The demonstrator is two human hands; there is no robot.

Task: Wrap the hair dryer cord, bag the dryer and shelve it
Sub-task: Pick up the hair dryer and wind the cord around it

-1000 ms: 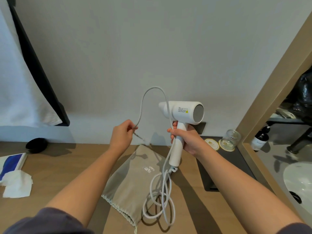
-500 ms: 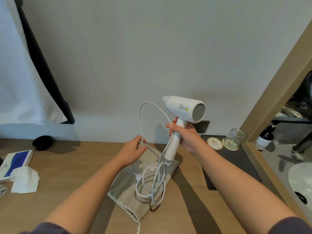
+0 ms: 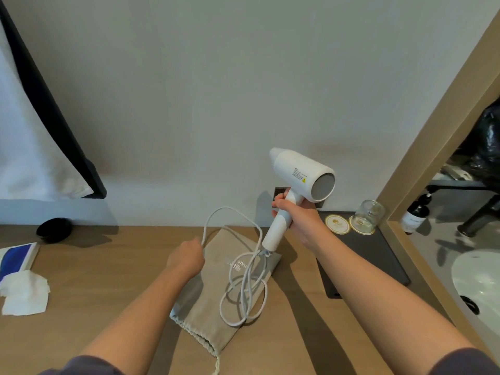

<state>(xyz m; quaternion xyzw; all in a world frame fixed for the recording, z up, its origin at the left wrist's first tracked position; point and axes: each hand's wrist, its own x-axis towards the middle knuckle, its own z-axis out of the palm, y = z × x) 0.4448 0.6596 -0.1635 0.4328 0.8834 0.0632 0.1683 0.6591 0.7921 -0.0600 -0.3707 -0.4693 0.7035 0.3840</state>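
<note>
The left hand has dropped toward the table, fingers pinching the cord; the right hand grips the dryer above the bag. Loose loops could tangle or snag the glass at right.

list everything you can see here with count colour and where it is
hair dryer: 1, white, held up near the wall
cord: 1, white, looped over the bag
drawstring bag: 1, beige, flat on the counter
counter: 1, wood
tray: 1, dark, right of the bag
glass: 1, clear, upside down on the tray
coasters: 2, white and gold, on the tray
dish: 1, black, by the wall
tissue: 1, white, far left
bottle: 1, dark, by the sink
left hand: holds the cord
right hand: grips the dryer handle
</note>
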